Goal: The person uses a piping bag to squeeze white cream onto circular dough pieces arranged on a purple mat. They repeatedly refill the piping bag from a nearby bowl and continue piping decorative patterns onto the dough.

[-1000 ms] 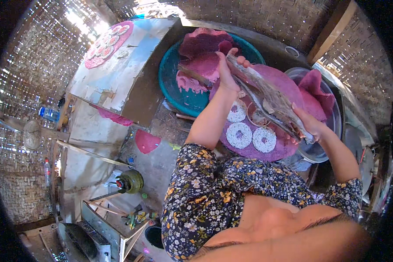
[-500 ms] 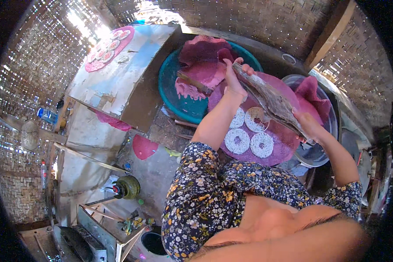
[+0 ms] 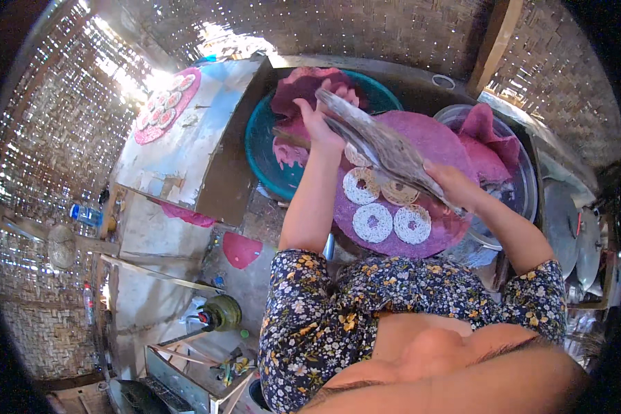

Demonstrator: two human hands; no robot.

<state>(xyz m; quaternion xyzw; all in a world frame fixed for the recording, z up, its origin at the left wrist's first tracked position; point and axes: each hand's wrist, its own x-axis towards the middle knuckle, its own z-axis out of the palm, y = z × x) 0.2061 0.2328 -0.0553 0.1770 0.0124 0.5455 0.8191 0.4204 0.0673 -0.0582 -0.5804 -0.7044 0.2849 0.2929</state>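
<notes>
A weathered grey piece of wood (image 3: 390, 148), long and flat, is held slantwise in front of me by both hands. My left hand (image 3: 322, 131) grips its upper left end, the thumb sticking up and the fingers partly hidden behind it. Closed round the lower right end is my right hand (image 3: 455, 185). Below the wood lies a round pink-purple mat (image 3: 438, 234) bearing several white, grainy rings (image 3: 372, 223). One tan ring (image 3: 400, 193) among them is partly covered by the wood.
Behind the mat stands a teal basin (image 3: 255, 148) with crumpled pink sheets (image 3: 298, 96). At right is a metal basin (image 3: 528, 200) with pink cloth (image 3: 490, 141). A worn box-like table (image 3: 221, 117) stands left, a green gas cylinder (image 3: 226, 312) on the floor.
Both hands have carried the wood left and a little nearer the mat's left side. More of the rings at the back now show beneath it. The view has shifted slightly.
</notes>
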